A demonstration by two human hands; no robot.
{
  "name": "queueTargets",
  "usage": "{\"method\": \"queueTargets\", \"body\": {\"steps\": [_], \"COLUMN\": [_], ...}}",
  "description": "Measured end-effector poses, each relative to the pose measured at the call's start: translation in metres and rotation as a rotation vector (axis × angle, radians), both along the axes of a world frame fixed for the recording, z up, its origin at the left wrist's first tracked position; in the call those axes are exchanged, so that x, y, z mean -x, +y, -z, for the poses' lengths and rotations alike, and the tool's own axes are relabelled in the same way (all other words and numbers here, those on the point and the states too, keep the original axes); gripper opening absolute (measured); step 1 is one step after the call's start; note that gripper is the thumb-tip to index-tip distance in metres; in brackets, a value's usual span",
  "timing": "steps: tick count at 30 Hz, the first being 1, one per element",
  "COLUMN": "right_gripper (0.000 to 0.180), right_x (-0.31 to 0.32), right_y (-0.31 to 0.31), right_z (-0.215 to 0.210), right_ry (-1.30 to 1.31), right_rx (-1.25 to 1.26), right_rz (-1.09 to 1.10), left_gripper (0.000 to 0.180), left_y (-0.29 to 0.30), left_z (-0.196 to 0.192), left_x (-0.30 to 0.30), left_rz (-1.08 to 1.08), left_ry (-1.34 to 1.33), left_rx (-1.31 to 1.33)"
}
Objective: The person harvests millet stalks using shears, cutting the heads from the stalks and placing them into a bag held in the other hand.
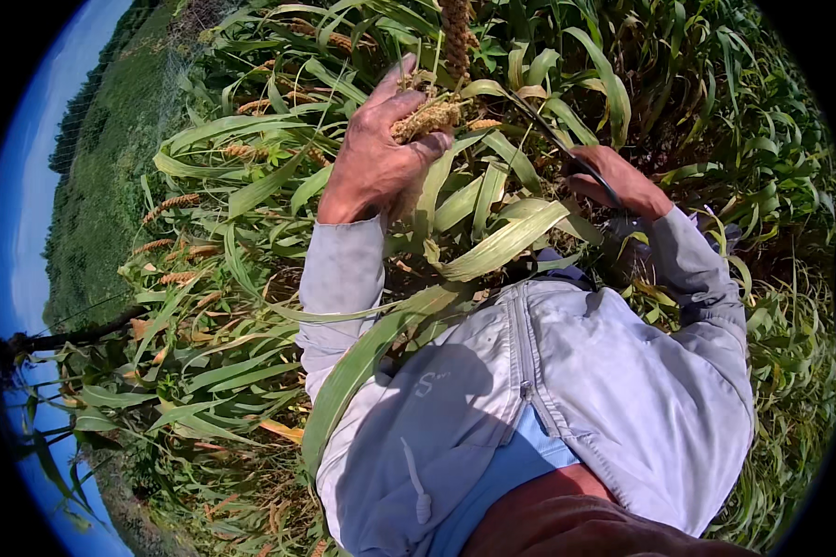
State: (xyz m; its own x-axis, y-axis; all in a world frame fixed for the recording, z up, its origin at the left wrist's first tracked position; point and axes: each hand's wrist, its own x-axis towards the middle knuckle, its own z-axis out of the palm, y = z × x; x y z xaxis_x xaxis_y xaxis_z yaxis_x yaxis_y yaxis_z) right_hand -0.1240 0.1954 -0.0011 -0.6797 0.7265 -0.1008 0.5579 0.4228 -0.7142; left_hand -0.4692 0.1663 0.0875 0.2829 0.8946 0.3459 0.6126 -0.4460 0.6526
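Left hand: we see the left hand (367, 158) curled around a bunch of seed heads (429, 119), thumb and fingers clamped on it
Right hand: we see the right hand (627, 181) closed on a thin dark tool (555, 139); part of the grip is hidden from us
Between hands: the 2 hands are apart; the tool slants up and left from the right hand toward the bunch; we cannot tell whether its tip touches a stalk
Seed heads: the bunch is in the left hand, at upper centre; 1 brown seed head (456, 42) stands just above it
Leaves: long green and yellowing leaves (511, 241) spread below and between the hands
Clothes: we see a pale jacket (622, 362) over a blue shirt (529, 446)
Far left: a green hillside (102, 223) under blue sky (19, 241)
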Motion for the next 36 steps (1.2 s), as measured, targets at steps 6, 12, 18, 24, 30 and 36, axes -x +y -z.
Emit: {"method": "queueTargets", "body": {"steps": [6,12,18,24,30,36], "right_gripper": [0.034,0.031,0.032,0.037,0.034,0.030], "right_x": [0.052,0.086,0.063,0.045,0.071,0.059], "right_y": [0.048,0.073,0.082,0.078,0.069,0.022], "right_z": [0.039,0.046,0.045,0.030,0.039,0.030], "right_ry": [-0.160,-0.040,-0.117,-0.049,0.014,-0.049], "right_rx": [-0.279,-0.400,-0.213,-0.280,-0.441,-0.186], "right_rz": [0.125,0.055,-0.070,-0.044,-0.058,0.079], "left_gripper": [0.049,0.042,0.047,0.053,0.051,0.053], "left_y": [0.072,0.098,0.093,0.080,0.074,0.066], "left_z": [0.011,0.002,0.004,0.024,0.014,0.036], "left_x": [-0.010,-0.036,-0.023,0.003,0.002,0.018], "left_rz": [0.089,0.110,-0.073,0.019,0.124,0.155], "left_ry": [-0.256,-0.121,-0.395,-0.702,-0.471,-0.894], "left_rx": [0.434,0.516,0.695,0.696,0.746,0.616]}}
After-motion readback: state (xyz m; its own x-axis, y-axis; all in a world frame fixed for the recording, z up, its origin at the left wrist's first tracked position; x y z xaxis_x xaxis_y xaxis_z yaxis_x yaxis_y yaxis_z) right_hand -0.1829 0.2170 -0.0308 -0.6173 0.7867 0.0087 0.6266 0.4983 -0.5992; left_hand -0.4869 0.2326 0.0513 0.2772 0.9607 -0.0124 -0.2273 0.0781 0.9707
